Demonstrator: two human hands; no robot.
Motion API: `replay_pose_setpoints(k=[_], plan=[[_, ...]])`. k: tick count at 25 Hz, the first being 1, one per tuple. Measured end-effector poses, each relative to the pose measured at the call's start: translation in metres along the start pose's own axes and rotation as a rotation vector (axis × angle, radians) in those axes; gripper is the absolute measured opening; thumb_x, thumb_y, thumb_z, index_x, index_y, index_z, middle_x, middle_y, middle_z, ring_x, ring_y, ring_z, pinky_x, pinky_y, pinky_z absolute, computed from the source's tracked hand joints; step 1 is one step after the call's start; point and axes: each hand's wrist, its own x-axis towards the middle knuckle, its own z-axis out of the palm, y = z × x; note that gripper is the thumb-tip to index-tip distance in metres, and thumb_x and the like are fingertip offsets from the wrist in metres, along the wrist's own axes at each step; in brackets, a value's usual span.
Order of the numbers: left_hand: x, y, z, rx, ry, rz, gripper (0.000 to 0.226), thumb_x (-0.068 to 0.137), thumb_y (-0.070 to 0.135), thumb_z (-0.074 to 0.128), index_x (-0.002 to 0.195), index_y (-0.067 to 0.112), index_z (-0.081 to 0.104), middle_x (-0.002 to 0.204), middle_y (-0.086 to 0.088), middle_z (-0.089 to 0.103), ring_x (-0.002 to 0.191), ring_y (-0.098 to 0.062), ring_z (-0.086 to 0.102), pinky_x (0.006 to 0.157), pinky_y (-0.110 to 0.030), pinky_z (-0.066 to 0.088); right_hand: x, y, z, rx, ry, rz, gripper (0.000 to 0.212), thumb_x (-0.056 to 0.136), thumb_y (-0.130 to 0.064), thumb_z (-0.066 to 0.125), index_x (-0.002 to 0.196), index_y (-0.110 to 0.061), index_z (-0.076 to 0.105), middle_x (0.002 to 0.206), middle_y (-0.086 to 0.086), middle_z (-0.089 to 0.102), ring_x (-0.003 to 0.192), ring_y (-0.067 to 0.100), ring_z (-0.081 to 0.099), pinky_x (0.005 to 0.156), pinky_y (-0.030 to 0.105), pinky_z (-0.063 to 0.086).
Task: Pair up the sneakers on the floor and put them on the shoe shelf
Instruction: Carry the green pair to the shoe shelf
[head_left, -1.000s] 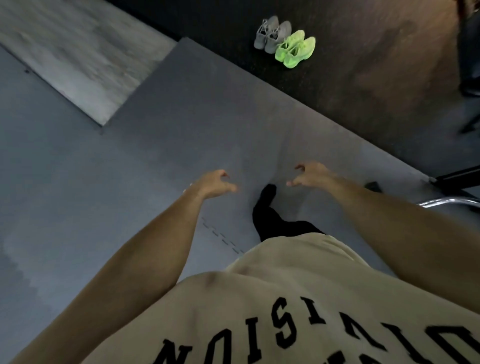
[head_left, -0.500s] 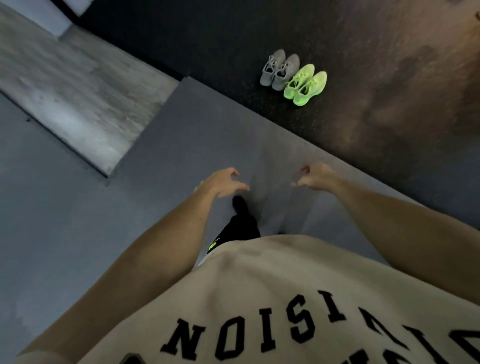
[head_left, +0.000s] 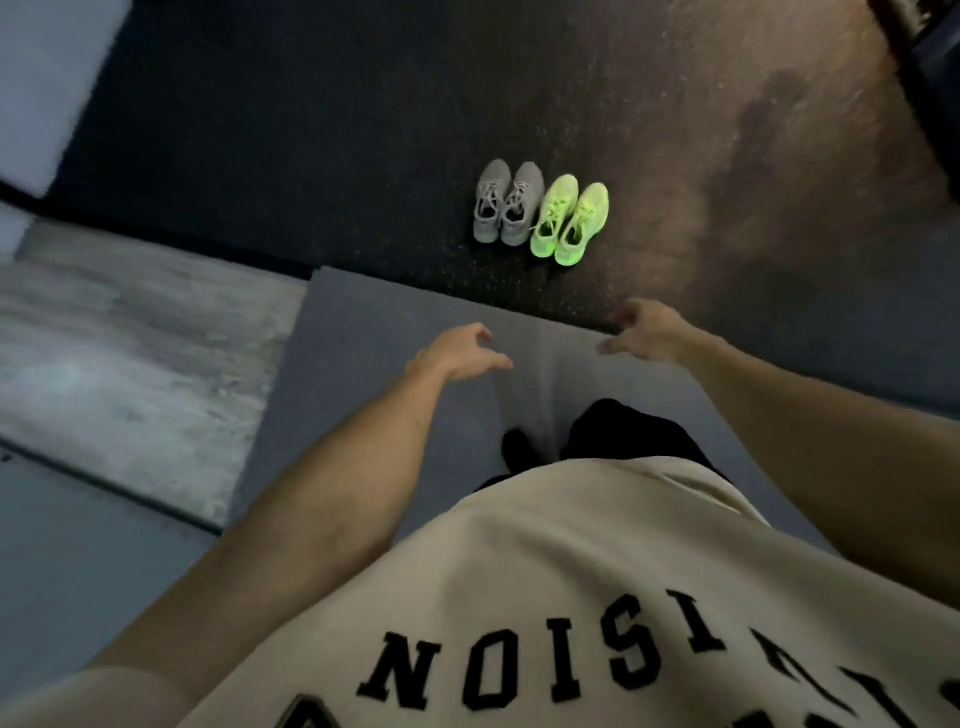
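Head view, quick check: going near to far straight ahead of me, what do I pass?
Beige printed shirt → black-trousered legs → grey foam mat → dark speckled rubber floor, where the grey sneaker pair sits left of and touching the neon green sneaker pair.

Dark floor (head_left: 311, 130); sneakers (head_left: 540, 213) atop.

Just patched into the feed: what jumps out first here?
The neon green sneakers glow on the dark speckled floor, paired beside the grey sneakers on their left. Nearer the camera, the left hand and right hand hang over the grey mat, holding nothing.
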Motion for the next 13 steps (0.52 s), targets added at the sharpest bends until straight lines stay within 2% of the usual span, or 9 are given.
replay_pose_setpoints(k=[6,10,13], plan=[[0.105,0.056,-0.095,0.058,-0.036,0.038,0.071,0.064,0.062,0.072,0.126,0.032,0.053,0.134,0.001,0.052,0.120,-0.021,0.051,0.102,-0.048,0.041,0.101,-0.032,-0.055,0.143,-0.031,0.098,0.060,0.075,-0.033,0.080,0.125,-0.014,0.054,0.128,0.008,0.056,0.115,0.027,0.055,0.083,0.027,0.043],[0.174,0.104,-0.149,0.138,-0.065,0.044,0.074,0.067,0.058,0.073,0.131,0.031,0.049,0.137,-0.001,0.049,0.123,-0.021,0.049,0.101,-0.046,0.043,0.169,-0.053,-0.109,0.171,-0.006,0.135,0.061,0.073,-0.033,0.081,0.124,-0.013,0.054,0.127,0.009,0.058,0.115,0.027,0.055,0.094,0.033,0.047],[0.228,0.134,-0.181,0.219,-0.080,0.050,0.077,0.067,0.057,0.072,0.135,0.031,0.046,0.137,0.000,0.048,0.122,-0.022,0.050,0.100,-0.046,0.044,0.221,-0.061,-0.139,0.195,-0.017,0.179,0.063,0.075,-0.032,0.079,0.128,-0.013,0.051,0.128,0.009,0.057,0.116,0.026,0.055,0.096,0.035,0.047]])
